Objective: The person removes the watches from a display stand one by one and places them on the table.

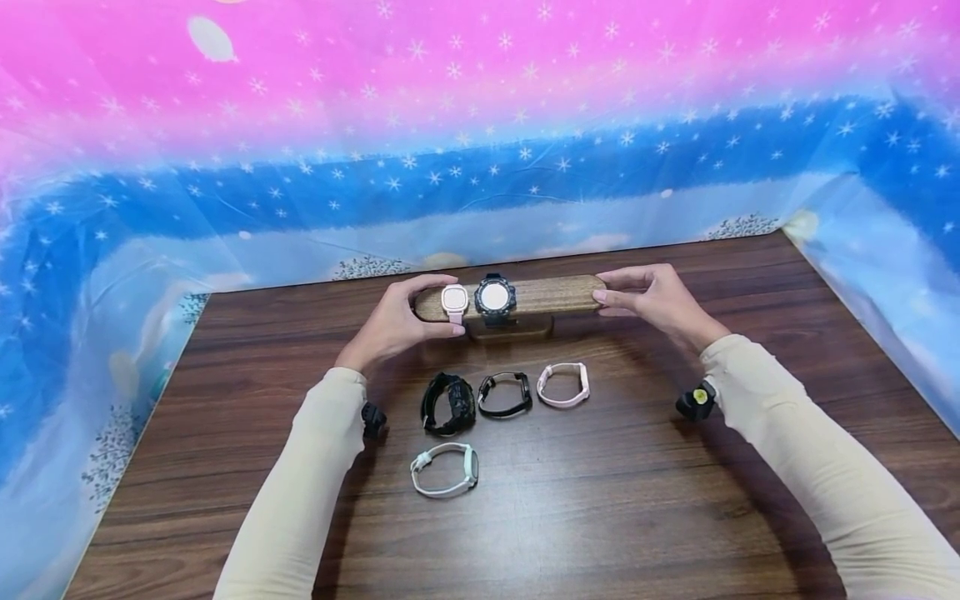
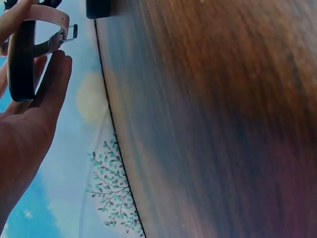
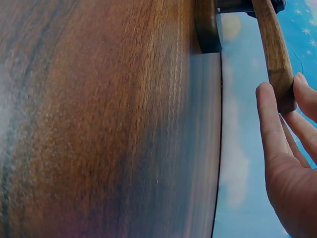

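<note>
A wooden watch stand (image 1: 555, 294) with a rounded bar on a low base stands toward the back of the table. My left hand (image 1: 393, 321) grips the bar's left end, its thumb by the strap of a pink watch (image 1: 454, 300) fastened round the bar. In the left wrist view, fingers (image 2: 58, 82) reach along the bar's underside near the strap's buckle. Beside the pink watch, a black round-faced watch (image 1: 495, 297) is also on the bar. My right hand (image 1: 660, 304) pinches the bar's right end (image 3: 281, 84) between thumb and fingers.
In front of the stand lie a chunky black watch (image 1: 450, 404), a slim black band (image 1: 506, 396) and a pink band (image 1: 564, 385). Nearer sits a mint-green watch (image 1: 446, 471). A snowflake-patterned cloth (image 1: 480, 175) hangs behind the brown wooden table (image 1: 637, 500).
</note>
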`<act>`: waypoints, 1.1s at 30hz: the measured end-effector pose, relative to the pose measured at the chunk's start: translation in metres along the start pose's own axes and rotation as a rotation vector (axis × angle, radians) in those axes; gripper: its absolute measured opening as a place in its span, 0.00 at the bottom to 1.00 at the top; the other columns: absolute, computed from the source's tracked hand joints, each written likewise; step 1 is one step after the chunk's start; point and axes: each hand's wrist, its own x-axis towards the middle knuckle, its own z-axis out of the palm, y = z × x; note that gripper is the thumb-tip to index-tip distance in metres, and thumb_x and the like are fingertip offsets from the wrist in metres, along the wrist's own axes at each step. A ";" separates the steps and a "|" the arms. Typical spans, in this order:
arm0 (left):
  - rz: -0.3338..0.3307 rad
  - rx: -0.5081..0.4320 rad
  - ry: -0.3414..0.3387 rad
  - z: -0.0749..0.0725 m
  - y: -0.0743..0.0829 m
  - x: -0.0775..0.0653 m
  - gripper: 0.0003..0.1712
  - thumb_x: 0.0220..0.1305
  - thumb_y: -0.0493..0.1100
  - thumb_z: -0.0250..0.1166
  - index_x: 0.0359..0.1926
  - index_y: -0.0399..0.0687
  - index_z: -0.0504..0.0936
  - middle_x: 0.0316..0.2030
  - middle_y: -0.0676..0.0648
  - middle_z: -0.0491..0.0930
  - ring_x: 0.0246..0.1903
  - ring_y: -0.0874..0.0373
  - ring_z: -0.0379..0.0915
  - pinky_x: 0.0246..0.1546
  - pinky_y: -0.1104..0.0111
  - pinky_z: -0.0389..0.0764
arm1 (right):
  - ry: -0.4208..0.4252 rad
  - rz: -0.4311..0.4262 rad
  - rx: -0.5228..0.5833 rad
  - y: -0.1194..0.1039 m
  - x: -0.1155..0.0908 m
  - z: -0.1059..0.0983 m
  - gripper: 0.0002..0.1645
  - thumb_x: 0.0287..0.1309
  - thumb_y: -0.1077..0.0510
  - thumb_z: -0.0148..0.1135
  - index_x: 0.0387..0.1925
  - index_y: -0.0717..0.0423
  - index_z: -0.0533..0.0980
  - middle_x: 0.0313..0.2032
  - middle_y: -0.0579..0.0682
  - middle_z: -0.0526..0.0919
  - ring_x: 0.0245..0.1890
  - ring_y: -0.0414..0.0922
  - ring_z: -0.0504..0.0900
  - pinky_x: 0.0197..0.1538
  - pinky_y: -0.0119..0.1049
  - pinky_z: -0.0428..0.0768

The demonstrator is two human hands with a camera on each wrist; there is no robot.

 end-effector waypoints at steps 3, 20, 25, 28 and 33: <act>0.004 -0.001 0.011 0.001 -0.002 0.001 0.39 0.47 0.37 0.83 0.62 0.47 0.80 0.56 0.44 0.80 0.49 0.52 0.76 0.50 0.63 0.78 | 0.003 0.001 0.009 0.000 0.000 0.000 0.29 0.61 0.61 0.72 0.61 0.71 0.75 0.56 0.64 0.81 0.43 0.57 0.88 0.54 0.52 0.84; 0.008 -0.043 0.002 0.001 -0.005 0.001 0.42 0.48 0.38 0.83 0.66 0.47 0.78 0.62 0.44 0.77 0.51 0.51 0.76 0.51 0.64 0.78 | 0.000 -0.004 0.020 0.000 0.001 0.001 0.29 0.61 0.63 0.71 0.62 0.71 0.75 0.59 0.67 0.78 0.41 0.48 0.89 0.55 0.52 0.83; 0.006 -0.024 0.006 0.003 -0.006 0.005 0.38 0.48 0.40 0.83 0.62 0.53 0.81 0.60 0.48 0.79 0.49 0.54 0.76 0.51 0.62 0.79 | 0.006 0.002 0.027 0.000 0.001 0.000 0.29 0.61 0.63 0.72 0.61 0.71 0.75 0.57 0.65 0.80 0.40 0.48 0.89 0.56 0.53 0.83; -0.014 -0.044 0.017 0.003 -0.002 0.004 0.37 0.47 0.38 0.83 0.61 0.51 0.82 0.59 0.47 0.79 0.50 0.53 0.75 0.52 0.62 0.77 | 0.005 0.001 0.028 0.000 0.001 0.000 0.30 0.61 0.63 0.72 0.61 0.71 0.75 0.58 0.65 0.79 0.40 0.48 0.89 0.56 0.53 0.83; -0.053 -0.070 0.008 0.001 0.017 -0.001 0.36 0.48 0.34 0.82 0.61 0.44 0.82 0.59 0.43 0.79 0.50 0.52 0.75 0.52 0.63 0.78 | 0.008 0.001 0.018 0.001 0.001 0.001 0.29 0.61 0.63 0.72 0.61 0.71 0.75 0.57 0.66 0.79 0.40 0.48 0.89 0.55 0.52 0.83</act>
